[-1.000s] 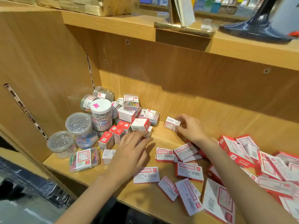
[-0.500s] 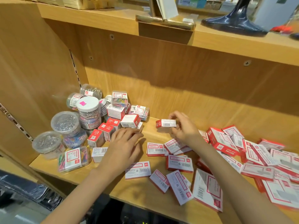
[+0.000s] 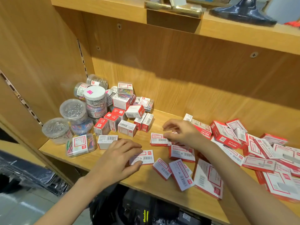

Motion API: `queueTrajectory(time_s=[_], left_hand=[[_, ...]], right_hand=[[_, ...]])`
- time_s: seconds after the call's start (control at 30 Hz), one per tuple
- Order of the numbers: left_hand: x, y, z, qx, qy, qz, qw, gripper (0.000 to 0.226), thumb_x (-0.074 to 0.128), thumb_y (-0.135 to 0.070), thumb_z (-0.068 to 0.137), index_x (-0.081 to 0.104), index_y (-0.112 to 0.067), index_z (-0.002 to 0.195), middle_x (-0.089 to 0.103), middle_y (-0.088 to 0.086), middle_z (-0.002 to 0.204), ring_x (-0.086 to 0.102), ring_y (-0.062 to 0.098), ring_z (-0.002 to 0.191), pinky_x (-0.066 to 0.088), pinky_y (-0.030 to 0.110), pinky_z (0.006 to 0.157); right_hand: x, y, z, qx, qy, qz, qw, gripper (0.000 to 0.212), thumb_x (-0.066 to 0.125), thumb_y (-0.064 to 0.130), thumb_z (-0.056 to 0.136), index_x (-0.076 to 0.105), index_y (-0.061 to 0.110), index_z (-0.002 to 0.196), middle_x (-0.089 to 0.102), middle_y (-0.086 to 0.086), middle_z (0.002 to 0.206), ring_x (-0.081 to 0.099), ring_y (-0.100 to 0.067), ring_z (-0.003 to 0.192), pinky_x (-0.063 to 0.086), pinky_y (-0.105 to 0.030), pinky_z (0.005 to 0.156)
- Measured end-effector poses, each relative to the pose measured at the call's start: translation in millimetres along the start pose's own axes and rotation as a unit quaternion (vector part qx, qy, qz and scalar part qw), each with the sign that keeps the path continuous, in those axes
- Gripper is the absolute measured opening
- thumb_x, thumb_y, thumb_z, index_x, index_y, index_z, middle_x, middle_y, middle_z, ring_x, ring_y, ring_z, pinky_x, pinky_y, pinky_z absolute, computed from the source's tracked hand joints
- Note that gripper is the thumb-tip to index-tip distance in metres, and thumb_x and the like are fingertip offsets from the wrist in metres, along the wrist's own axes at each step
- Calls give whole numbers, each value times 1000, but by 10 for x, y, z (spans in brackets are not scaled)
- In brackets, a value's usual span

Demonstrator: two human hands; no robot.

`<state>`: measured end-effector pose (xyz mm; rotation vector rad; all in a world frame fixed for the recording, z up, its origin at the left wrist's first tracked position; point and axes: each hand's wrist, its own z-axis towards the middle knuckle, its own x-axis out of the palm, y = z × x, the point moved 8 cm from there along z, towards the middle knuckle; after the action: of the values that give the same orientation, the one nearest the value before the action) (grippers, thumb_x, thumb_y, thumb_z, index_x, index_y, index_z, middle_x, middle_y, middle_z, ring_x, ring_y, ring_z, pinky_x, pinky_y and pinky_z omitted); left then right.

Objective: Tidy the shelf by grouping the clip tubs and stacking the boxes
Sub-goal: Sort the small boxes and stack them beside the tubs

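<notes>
On the wooden shelf (image 3: 103, 153), the clip tubs (image 3: 73, 111) are already gathered at the left end against the side panel, with a cluster of small cube boxes (image 3: 126, 128) just beside them. Flat red-and-white boxes (image 3: 181, 153) lie scattered across the middle, and a loose heap (image 3: 266, 153) is spread at the right end.

The left hand (image 3: 120, 159) is laid over one flat box (image 3: 142, 157) near the front edge, fingers extended and spread, thumb at the box's near edge; no closed grip is visible. The right hand (image 3: 181, 133) is hovering over another flat box (image 3: 159, 139), fingers curled inward. Motion blur prevents it being determined whether anything is pinched.

The step in hand is judged to be the collecting of flat boxes for stacking. For a good result:

1. Boxes of one footprint are to be selected; the larger packs (image 3: 209, 179) at the front are to be kept for a separate stack.
2. Each box is to be slid flat, then lifted by its long edges.
3. Edges are to be squared against the stack below before release.
4. Stacks are to be built well apart from the tubs, so that the tubs are not toppled.
</notes>
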<state>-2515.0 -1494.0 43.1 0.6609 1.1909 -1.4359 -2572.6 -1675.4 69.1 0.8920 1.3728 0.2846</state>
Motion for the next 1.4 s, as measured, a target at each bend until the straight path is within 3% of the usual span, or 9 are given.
queueTrajectory(time_s=[0.17, 0.43, 0.63, 0.73, 0.93, 1.07, 1.17, 1.27, 1.4], left_hand=[[75, -4, -33, -1, 31, 13, 999, 49, 48, -52, 82, 54, -22, 119, 62, -7, 107, 46, 7, 99, 38, 22, 82], [36, -21, 3, -53, 35, -46, 997, 55, 62, -37, 85, 42, -23, 134, 53, -7, 127, 41, 9, 115, 33, 19, 88], [75, -2, -2, -51, 40, -50, 997, 53, 59, -30, 88, 38, -26, 136, 49, -9, 133, 41, 6, 122, 28, 14, 96], [87, -9, -24, -44, 29, -40, 998, 50, 63, -25, 85, 45, -22, 132, 54, -4, 127, 47, 11, 117, 31, 16, 94], [79, -67, -24, -7, -12, -3, 1000, 41, 56, -37, 82, 55, -18, 119, 58, -3, 117, 43, 11, 110, 47, 32, 88], [188, -254, 50, 23, 17, 0, 1000, 45, 44, -52, 84, 51, -31, 123, 51, -4, 129, 38, 18, 119, 39, 43, 91], [297, -391, 84, 60, 33, 37, 997, 40, 39, -51, 86, 52, -37, 121, 53, -5, 128, 38, 18, 117, 41, 45, 87], [322, -365, 125, 53, 38, -6, 998, 37, 40, -48, 85, 54, -35, 117, 58, -8, 122, 37, 13, 112, 37, 41, 85], [323, -333, 225, 41, 46, -28, 998, 49, 34, -54, 82, 57, -28, 116, 58, -10, 121, 32, 7, 113, 26, 34, 90]], right_hand=[[298, 58, -30, -32, 65, -182, 981, 33, 67, 30, 80, 54, 24, 110, 54, 8, 108, 45, -9, 103, 35, -25, 86], [188, 49, -41, -8, 13, -146, 989, 35, 74, 21, 76, 54, 17, 105, 61, 4, 98, 54, -11, 86, 40, -23, 69], [53, -68, -64, 14, 3, -219, 976, 34, 65, 14, 81, 53, 18, 112, 63, -5, 108, 57, -19, 97, 42, -30, 76], [-76, 57, -207, 11, -3, -200, 980, 52, 69, 24, 79, 47, 18, 126, 54, -3, 127, 48, -18, 117, 36, -27, 91], [94, 277, -857, 40, 41, -316, 947, 44, 58, 67, 72, 51, 25, 84, 45, 7, 100, 39, -14, 100, 34, -30, 87], [236, 141, -1106, 97, 43, -411, 906, 69, 45, 73, 76, 47, 21, 121, 43, 0, 130, 36, -21, 120, 25, -40, 105], [281, 113, -1231, 102, 15, -375, 921, 56, 48, 60, 81, 45, 21, 122, 48, 0, 129, 42, -20, 117, 31, -35, 101], [112, 17, -1295, 138, -27, -201, 969, 37, 64, 54, 74, 53, 25, 95, 60, 6, 99, 53, -10, 86, 46, -26, 73], [-357, -76, -1216, 141, -115, -67, 981, 25, 72, 35, 75, 52, 24, 85, 56, 13, 75, 53, -6, 68, 38, -21, 56]])
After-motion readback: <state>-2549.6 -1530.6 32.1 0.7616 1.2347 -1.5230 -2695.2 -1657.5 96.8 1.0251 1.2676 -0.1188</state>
